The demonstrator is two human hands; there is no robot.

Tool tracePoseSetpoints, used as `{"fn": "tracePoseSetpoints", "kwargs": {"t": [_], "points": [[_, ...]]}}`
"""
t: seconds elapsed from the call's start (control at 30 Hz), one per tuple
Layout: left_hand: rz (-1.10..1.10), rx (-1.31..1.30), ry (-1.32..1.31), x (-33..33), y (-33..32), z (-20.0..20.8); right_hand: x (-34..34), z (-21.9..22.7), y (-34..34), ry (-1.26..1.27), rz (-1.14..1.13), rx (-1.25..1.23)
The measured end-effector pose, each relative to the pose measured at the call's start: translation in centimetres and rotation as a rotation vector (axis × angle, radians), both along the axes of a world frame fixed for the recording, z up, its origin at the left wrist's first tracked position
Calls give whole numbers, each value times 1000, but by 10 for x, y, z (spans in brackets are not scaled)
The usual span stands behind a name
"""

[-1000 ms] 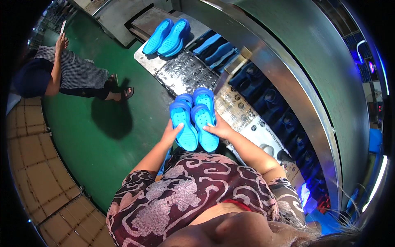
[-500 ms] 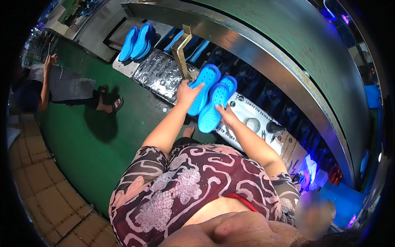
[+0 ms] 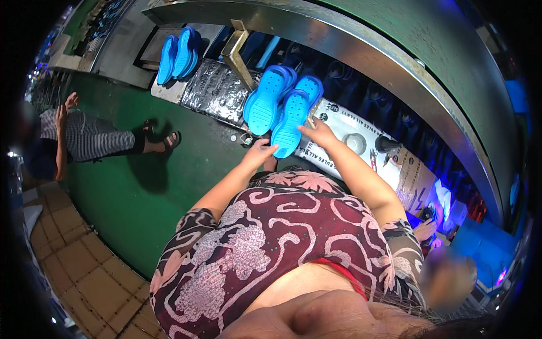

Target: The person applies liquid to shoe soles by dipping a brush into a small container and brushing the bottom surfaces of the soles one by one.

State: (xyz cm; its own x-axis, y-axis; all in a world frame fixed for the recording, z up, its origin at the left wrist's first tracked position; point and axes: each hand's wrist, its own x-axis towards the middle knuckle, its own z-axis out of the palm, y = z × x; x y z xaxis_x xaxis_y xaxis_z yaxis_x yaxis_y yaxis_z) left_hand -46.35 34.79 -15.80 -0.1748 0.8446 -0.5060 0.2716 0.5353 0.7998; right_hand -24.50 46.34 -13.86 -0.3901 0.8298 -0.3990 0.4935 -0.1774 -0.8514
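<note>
Together, left hand (image 3: 258, 156) and right hand (image 3: 320, 134) touch a cluster of four clogs (image 3: 292, 121).

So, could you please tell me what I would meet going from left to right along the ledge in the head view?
Leftmost group of bright-blue clogs, tarnished angled metal bracket, central group of bright-blue hole-punched clogs, round grey dish, black cone-shaped object, brown printed cardboard.

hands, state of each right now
Left hand: at the heel of a blue clog; grip can't be told.
Right hand: holding the same clog by its edge.
</note>
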Motion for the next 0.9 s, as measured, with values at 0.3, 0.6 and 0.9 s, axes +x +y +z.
{"fn": "tracePoseSetpoints", "kwargs": {"t": [0.3, 0.6, 0.9], "points": [[-94, -78, -591, -5, -3, 31, 119, 76, -43, 21, -389, 40], [-238, 364, -289, 58, 17, 164, 188, 109, -121, 827, -780, -2], [-411, 786, -214, 147, 44, 188, 151, 197, -150, 343, -571, 651]]}}
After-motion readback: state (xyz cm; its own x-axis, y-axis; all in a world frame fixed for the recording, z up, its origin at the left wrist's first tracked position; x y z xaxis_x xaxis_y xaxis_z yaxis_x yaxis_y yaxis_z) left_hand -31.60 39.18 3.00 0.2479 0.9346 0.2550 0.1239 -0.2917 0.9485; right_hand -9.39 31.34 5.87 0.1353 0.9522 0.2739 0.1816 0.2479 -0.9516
